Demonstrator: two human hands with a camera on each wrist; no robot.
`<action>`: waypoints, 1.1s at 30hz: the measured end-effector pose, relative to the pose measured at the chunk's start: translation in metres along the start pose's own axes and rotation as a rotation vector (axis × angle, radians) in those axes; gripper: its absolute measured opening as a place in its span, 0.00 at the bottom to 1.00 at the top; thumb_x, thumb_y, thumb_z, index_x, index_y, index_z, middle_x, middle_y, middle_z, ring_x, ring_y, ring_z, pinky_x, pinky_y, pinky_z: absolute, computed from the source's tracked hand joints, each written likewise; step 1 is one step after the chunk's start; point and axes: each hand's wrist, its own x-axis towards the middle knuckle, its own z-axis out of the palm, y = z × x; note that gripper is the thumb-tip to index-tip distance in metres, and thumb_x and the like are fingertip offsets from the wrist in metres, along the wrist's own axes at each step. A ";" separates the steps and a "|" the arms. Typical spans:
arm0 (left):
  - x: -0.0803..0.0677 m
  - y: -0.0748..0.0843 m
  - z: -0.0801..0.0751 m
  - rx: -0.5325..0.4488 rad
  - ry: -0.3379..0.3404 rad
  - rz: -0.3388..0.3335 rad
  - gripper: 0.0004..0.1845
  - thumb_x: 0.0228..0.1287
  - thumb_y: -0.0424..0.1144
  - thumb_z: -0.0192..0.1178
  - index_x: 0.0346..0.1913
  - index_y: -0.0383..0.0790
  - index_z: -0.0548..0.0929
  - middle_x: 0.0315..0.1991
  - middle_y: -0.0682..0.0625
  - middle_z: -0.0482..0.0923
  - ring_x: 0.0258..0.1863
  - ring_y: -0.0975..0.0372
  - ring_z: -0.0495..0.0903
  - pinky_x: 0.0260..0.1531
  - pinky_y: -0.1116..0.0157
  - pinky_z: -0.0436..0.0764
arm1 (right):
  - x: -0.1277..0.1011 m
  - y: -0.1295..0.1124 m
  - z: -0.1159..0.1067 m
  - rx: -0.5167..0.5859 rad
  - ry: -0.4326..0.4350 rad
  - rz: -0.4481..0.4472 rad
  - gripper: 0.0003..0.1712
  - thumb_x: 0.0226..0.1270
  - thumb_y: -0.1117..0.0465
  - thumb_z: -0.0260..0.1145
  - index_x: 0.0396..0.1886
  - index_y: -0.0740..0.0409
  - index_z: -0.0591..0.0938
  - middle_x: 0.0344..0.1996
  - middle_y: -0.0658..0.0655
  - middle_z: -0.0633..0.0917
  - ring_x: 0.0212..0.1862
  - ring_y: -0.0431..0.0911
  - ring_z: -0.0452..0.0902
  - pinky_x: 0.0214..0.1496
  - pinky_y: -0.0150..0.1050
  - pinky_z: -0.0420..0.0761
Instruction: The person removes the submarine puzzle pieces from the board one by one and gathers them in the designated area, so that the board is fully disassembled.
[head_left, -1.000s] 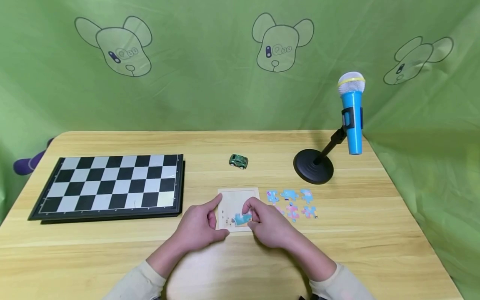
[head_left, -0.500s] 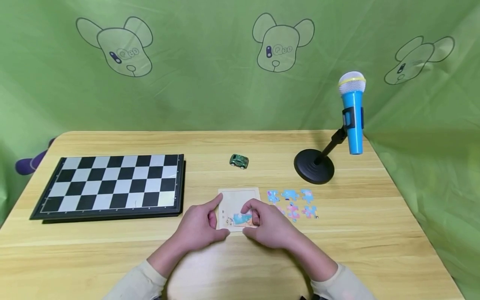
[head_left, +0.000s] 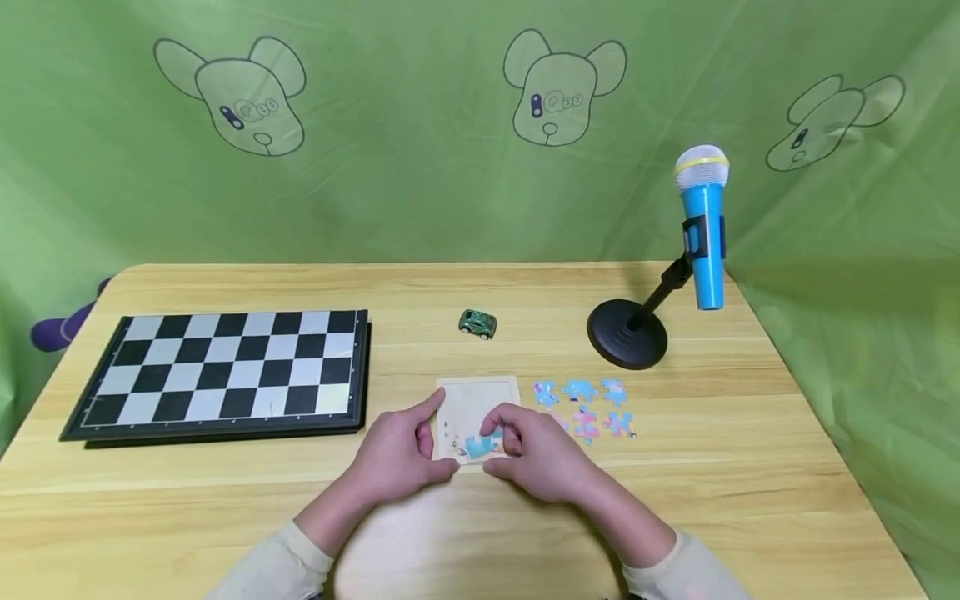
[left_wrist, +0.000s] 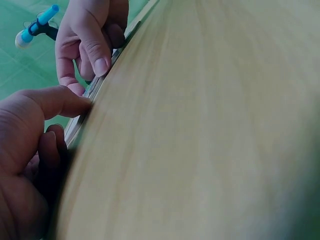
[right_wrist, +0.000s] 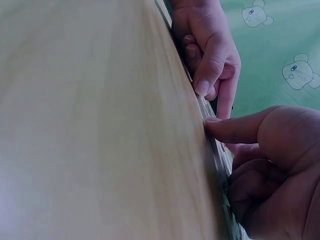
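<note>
A pale wooden puzzle tray (head_left: 472, 398) lies on the table in front of me. My left hand (head_left: 441, 433) braces it, index finger along the left edge and thumb (left_wrist: 62, 100) against the front edge. With curled fingers, my right hand (head_left: 491, 447) pinches a blue puzzle piece (head_left: 480, 447) down in the tray's lower part, its thumb (right_wrist: 227, 127) at the front rim. Several loose coloured pieces (head_left: 585, 408) lie just right of the tray. The wrist views show both hands at the tray's thin edge (left_wrist: 95, 87); the piece is hidden there.
A folded chessboard (head_left: 225, 371) lies at the left. A small green toy car (head_left: 477, 322) sits behind the tray. A blue toy microphone (head_left: 703, 229) on a black stand (head_left: 627, 337) is at the right rear. A green cloth hangs behind the table.
My right hand has shifted the blue piece slightly left and down inside the tray, with its fingers curling over it. The left hand has stayed put.
</note>
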 end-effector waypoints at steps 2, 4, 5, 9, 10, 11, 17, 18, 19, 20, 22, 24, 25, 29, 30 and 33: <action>0.000 0.000 0.000 0.003 0.001 0.000 0.51 0.44 0.41 0.79 0.72 0.31 0.67 0.17 0.59 0.72 0.16 0.67 0.70 0.19 0.67 0.71 | -0.002 -0.001 -0.001 0.022 0.018 -0.003 0.18 0.55 0.64 0.78 0.42 0.51 0.80 0.16 0.43 0.65 0.21 0.36 0.60 0.33 0.36 0.71; 0.000 0.000 0.000 0.005 0.002 0.000 0.51 0.44 0.41 0.80 0.72 0.31 0.67 0.17 0.59 0.72 0.16 0.67 0.70 0.19 0.66 0.71 | -0.005 -0.003 -0.003 0.041 0.040 -0.002 0.18 0.55 0.65 0.78 0.42 0.51 0.80 0.16 0.43 0.64 0.20 0.36 0.59 0.33 0.36 0.71; 0.001 0.000 0.000 0.007 0.003 0.000 0.51 0.44 0.41 0.80 0.72 0.31 0.67 0.17 0.59 0.72 0.16 0.67 0.70 0.19 0.66 0.71 | -0.007 -0.004 -0.004 0.045 0.051 0.000 0.18 0.55 0.65 0.78 0.42 0.50 0.80 0.16 0.44 0.64 0.20 0.36 0.59 0.33 0.36 0.71; 0.000 0.000 0.000 0.004 -0.005 -0.007 0.51 0.44 0.41 0.79 0.73 0.31 0.66 0.18 0.59 0.72 0.16 0.67 0.70 0.20 0.66 0.72 | -0.017 -0.006 -0.014 0.066 0.087 0.016 0.18 0.54 0.65 0.79 0.43 0.49 0.81 0.15 0.45 0.63 0.20 0.37 0.57 0.33 0.36 0.70; 0.000 0.000 0.000 0.005 -0.005 -0.007 0.51 0.44 0.42 0.79 0.73 0.31 0.66 0.18 0.59 0.72 0.16 0.67 0.70 0.21 0.66 0.73 | -0.020 -0.006 -0.017 0.073 0.095 0.020 0.18 0.54 0.65 0.79 0.43 0.50 0.81 0.15 0.45 0.63 0.20 0.38 0.58 0.33 0.36 0.70; 0.000 0.001 0.000 0.006 -0.005 -0.008 0.51 0.44 0.42 0.79 0.73 0.31 0.66 0.18 0.59 0.72 0.16 0.67 0.70 0.22 0.66 0.73 | -0.023 -0.005 -0.020 0.079 0.104 0.025 0.18 0.54 0.65 0.79 0.43 0.50 0.82 0.15 0.45 0.63 0.20 0.38 0.58 0.34 0.37 0.70; -0.001 0.001 -0.001 0.007 0.008 -0.009 0.52 0.44 0.42 0.80 0.72 0.31 0.66 0.18 0.60 0.72 0.16 0.67 0.70 0.24 0.65 0.75 | -0.039 0.007 -0.038 0.101 0.155 0.050 0.18 0.55 0.66 0.78 0.43 0.53 0.81 0.17 0.45 0.62 0.21 0.38 0.58 0.35 0.37 0.69; -0.001 0.001 -0.001 0.006 0.008 -0.009 0.52 0.44 0.42 0.80 0.72 0.31 0.66 0.18 0.60 0.72 0.16 0.67 0.70 0.23 0.65 0.74 | -0.041 0.010 -0.041 0.098 0.163 0.055 0.18 0.55 0.66 0.78 0.43 0.53 0.81 0.17 0.45 0.62 0.21 0.38 0.57 0.34 0.37 0.69; -0.002 0.001 -0.001 0.005 0.009 -0.009 0.51 0.44 0.42 0.80 0.72 0.31 0.66 0.18 0.60 0.72 0.16 0.67 0.70 0.23 0.65 0.74 | -0.043 0.012 -0.043 0.093 0.170 0.062 0.18 0.55 0.66 0.78 0.43 0.53 0.82 0.17 0.45 0.62 0.21 0.38 0.57 0.34 0.37 0.69; -0.002 0.001 0.000 0.003 0.008 -0.009 0.51 0.44 0.42 0.80 0.72 0.31 0.66 0.18 0.60 0.72 0.16 0.67 0.70 0.23 0.65 0.74 | -0.045 0.015 -0.046 0.084 0.175 0.072 0.18 0.55 0.66 0.78 0.43 0.52 0.82 0.17 0.45 0.61 0.21 0.38 0.57 0.34 0.36 0.68; -0.002 0.001 0.000 0.002 0.007 -0.009 0.51 0.44 0.41 0.79 0.72 0.31 0.66 0.18 0.60 0.72 0.16 0.67 0.70 0.23 0.65 0.74 | -0.049 0.019 -0.050 0.067 0.182 0.079 0.18 0.54 0.66 0.79 0.42 0.51 0.82 0.17 0.45 0.61 0.22 0.38 0.58 0.35 0.37 0.68; -0.001 0.001 0.000 0.001 0.006 -0.009 0.51 0.44 0.41 0.79 0.72 0.30 0.67 0.18 0.60 0.72 0.16 0.67 0.70 0.23 0.65 0.74 | -0.053 0.024 -0.053 0.055 0.183 0.084 0.18 0.54 0.67 0.79 0.41 0.51 0.82 0.17 0.44 0.61 0.22 0.38 0.58 0.37 0.37 0.68; -0.001 0.001 0.000 0.000 0.005 -0.009 0.51 0.44 0.41 0.79 0.72 0.30 0.67 0.18 0.60 0.72 0.16 0.67 0.70 0.23 0.65 0.74 | -0.054 0.026 -0.055 0.052 0.182 0.081 0.17 0.54 0.67 0.79 0.41 0.51 0.82 0.17 0.44 0.60 0.23 0.38 0.58 0.37 0.37 0.68; -0.001 0.001 0.001 -0.003 0.004 -0.011 0.51 0.44 0.41 0.79 0.72 0.30 0.67 0.17 0.60 0.72 0.16 0.67 0.70 0.23 0.65 0.74 | -0.062 0.036 -0.061 0.045 0.172 0.074 0.17 0.55 0.67 0.78 0.42 0.53 0.82 0.18 0.44 0.60 0.22 0.38 0.59 0.38 0.37 0.69; -0.001 0.001 0.001 -0.002 0.004 -0.010 0.51 0.44 0.41 0.79 0.72 0.30 0.67 0.17 0.60 0.72 0.16 0.67 0.70 0.23 0.65 0.74 | -0.063 0.038 -0.063 0.045 0.169 0.072 0.17 0.55 0.67 0.78 0.42 0.53 0.82 0.17 0.44 0.60 0.24 0.37 0.64 0.41 0.36 0.71; -0.001 0.002 0.001 0.002 0.004 -0.008 0.51 0.44 0.41 0.79 0.72 0.30 0.67 0.17 0.60 0.72 0.16 0.67 0.70 0.23 0.66 0.74 | -0.067 0.046 -0.065 0.051 0.155 0.069 0.18 0.54 0.67 0.78 0.42 0.54 0.81 0.17 0.43 0.58 0.41 0.40 0.81 0.53 0.36 0.75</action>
